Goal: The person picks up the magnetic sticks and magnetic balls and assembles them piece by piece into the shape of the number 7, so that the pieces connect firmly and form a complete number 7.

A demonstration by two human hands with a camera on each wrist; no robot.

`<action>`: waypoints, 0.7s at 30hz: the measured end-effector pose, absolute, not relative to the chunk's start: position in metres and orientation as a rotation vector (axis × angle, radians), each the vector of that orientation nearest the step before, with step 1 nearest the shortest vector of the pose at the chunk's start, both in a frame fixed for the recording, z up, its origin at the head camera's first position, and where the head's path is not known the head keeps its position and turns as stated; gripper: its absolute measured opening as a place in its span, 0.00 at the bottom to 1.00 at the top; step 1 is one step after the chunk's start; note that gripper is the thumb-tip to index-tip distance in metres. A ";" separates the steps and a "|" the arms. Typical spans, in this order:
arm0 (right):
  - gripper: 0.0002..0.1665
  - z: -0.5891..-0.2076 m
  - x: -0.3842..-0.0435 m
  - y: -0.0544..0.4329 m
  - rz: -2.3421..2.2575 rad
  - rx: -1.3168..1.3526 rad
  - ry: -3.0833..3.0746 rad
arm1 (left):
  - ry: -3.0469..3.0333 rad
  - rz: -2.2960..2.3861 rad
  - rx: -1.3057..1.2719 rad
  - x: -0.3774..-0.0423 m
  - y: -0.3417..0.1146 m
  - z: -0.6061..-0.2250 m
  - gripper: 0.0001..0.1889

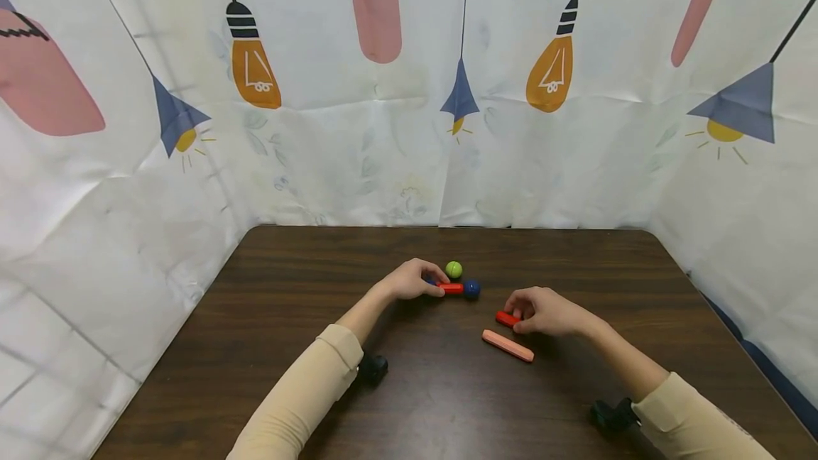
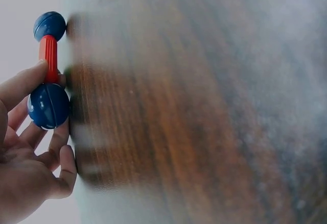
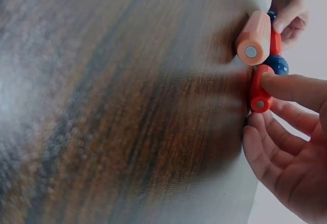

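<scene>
Head view gives the best overview: a stubby, ridged, plastic-looking red rod [image 1: 454, 289], capped by a glossy dark blue ball [image 1: 471, 289] on the right and a matching dark blue ball [image 2: 48, 106] on the left, is pinched by the left hand [image 1: 414, 280]. In the left wrist view that grip is seen to be narrow, thumb set on the rod right by the nearer ball, probably so the piece is steadied with its far end uncovered. Whether it's resting on the dark brown wood-grain table [image 1: 307, 254] or slightly lifted can't really be told. A second short red rod [image 1: 507, 319] is held by the right hand [image 1: 548, 311], also in a narrow thumb-and-finger pinch. It's gripped by the sides, so a round silvery disc [image 3: 260, 104] (magnet, at a guess) is exposed at its bare end. A similar silvery disc [image 3: 251, 52] can be seen on the longer, ridged peach-coloured rod [image 1: 508, 346], which is laid loose just beside, on the near side, apparently untouched. A small, shiny lime-green ball [image 1: 454, 270] is placed just behind the two-ball piece, seemingly within easy reach; any contact there can't be made out.
</scene>
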State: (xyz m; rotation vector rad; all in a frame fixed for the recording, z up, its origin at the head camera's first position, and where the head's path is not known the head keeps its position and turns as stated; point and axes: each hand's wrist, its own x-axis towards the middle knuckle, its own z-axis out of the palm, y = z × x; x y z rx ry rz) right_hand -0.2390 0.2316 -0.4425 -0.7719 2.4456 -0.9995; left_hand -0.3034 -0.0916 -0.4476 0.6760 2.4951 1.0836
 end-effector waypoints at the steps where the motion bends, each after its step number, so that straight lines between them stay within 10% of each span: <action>1: 0.14 -0.443 -0.240 0.232 -0.994 -0.782 2.449 | 2.496 1.082 0.674 -0.304 -0.092 -0.448 0.10; 21: 0.12 -0.444 -0.243 0.231 -0.982 -0.833 2.475 | 2.489 1.082 0.683 -0.303 -0.092 -0.446 0.10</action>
